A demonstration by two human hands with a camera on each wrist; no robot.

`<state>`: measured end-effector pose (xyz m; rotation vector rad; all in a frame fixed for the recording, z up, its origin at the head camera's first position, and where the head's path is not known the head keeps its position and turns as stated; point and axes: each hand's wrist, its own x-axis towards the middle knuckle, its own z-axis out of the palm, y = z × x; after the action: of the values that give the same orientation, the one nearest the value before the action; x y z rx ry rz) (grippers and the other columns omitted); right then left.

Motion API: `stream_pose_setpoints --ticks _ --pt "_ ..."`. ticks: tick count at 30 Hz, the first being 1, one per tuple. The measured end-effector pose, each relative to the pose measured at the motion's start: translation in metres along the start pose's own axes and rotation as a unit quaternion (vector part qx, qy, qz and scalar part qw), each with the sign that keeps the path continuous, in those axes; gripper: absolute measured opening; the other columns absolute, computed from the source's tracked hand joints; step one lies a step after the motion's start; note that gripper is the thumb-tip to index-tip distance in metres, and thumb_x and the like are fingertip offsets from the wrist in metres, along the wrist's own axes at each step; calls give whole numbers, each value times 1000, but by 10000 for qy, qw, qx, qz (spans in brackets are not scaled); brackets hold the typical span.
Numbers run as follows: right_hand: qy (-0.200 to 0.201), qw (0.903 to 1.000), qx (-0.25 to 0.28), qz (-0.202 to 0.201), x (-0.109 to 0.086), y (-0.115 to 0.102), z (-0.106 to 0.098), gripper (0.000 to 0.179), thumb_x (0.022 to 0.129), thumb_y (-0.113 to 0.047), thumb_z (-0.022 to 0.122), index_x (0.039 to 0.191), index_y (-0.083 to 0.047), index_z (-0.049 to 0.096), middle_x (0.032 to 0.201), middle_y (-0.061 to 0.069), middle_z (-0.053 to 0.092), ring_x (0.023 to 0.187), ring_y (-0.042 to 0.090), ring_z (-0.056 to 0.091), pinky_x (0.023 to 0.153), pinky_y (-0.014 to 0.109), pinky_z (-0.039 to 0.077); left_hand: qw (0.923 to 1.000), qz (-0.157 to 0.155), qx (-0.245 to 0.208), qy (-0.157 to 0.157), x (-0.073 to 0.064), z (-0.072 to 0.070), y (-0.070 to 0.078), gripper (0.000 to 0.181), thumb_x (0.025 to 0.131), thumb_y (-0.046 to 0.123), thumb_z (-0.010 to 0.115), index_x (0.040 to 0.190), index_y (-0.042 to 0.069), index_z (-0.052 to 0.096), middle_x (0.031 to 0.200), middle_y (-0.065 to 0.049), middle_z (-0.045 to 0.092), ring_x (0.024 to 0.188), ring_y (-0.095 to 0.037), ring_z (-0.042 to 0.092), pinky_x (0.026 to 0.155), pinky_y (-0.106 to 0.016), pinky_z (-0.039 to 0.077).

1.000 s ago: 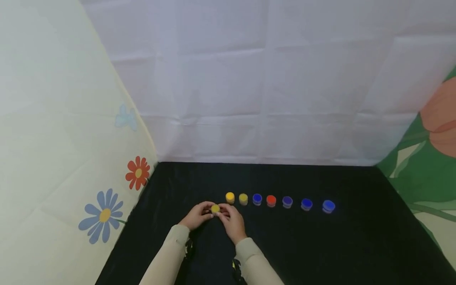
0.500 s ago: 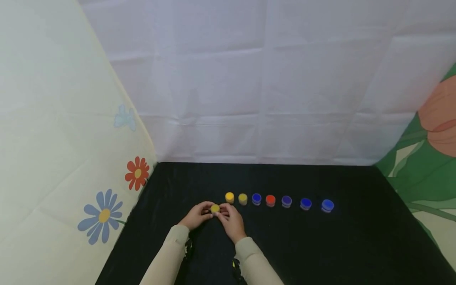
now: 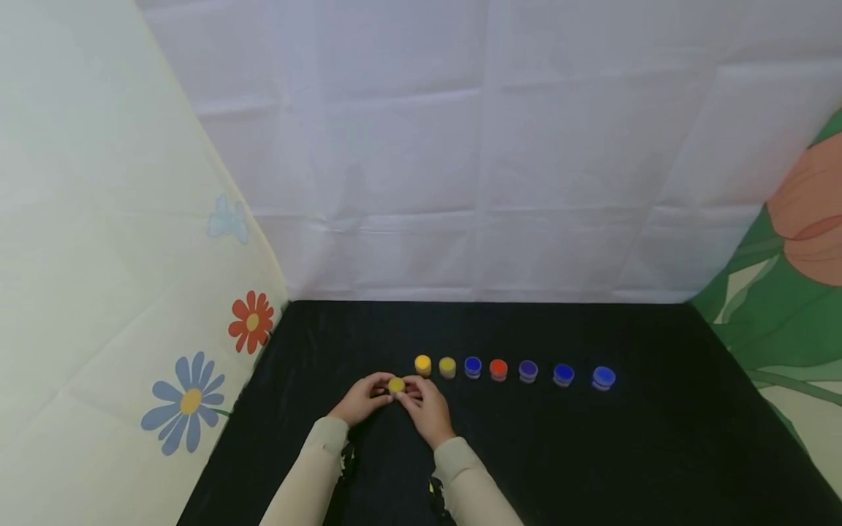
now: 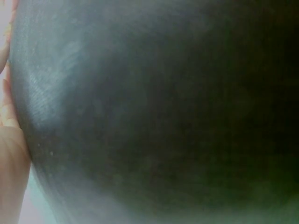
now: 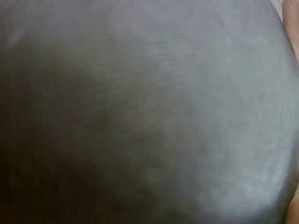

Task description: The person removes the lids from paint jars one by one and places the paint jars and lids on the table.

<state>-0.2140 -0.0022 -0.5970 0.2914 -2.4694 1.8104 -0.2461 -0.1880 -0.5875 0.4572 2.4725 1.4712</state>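
Note:
A small paint pot (image 3: 396, 385) with an olive-yellow top is held between both hands in the head view, low over the black cloth. My left hand (image 3: 360, 399) pinches it from the left with thumb and fingers. From the right, the thumb and fingers of my right hand (image 3: 429, 410) grip the same pot. The wrist views show mostly blurred dark cloth; part of the left hand (image 4: 11, 161) lines the left edge of its view, and a strip of the right hand (image 5: 292, 25) shows at the right edge of the other.
Behind the hands, a row of similar pots runs rightward: yellow (image 3: 423, 365), olive (image 3: 447, 367), blue (image 3: 473, 367), red (image 3: 498, 370), violet (image 3: 528, 371), then dark blue (image 3: 563, 375) and lighter blue (image 3: 603, 378). A white sheet (image 3: 421, 183) hangs behind the black-covered table (image 3: 592, 460).
Both hands keep their grip on the pot with hardly any movement. The head view has shifted slightly, so the row of pots appears a little farther left.

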Motion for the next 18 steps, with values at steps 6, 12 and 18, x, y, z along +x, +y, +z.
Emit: stream_pose_setpoints --ticks 6,12,18 --pt "-9 9997 -124 -195 0 1 -1 27 99 -14 67 124 -4 67 105 11 62 96 27 67 84 39 58 10000 58 -10 -26 0 -1 2 32 97 4 67 128 -2 62 124 -17 65 117 -36 60 101 -53 47" --pt "123 9985 -13 -542 0 5 -1 33 99 -24 69 118 2 62 103 15 63 91 21 67 78 35 59 10000 50 -5 -43 0 -1 1 32 97 4 66 129 -2 61 125 -17 65 117 -36 60 102 -52 47" --pt "50 9993 73 -376 1 4 -1 25 97 -19 71 112 0 62 104 14 64 91 24 67 80 37 59 10000 46 16 54 -3 2 7 31 98 -1 63 128 -4 60 124 -20 64 117 -37 60 101 -53 47"
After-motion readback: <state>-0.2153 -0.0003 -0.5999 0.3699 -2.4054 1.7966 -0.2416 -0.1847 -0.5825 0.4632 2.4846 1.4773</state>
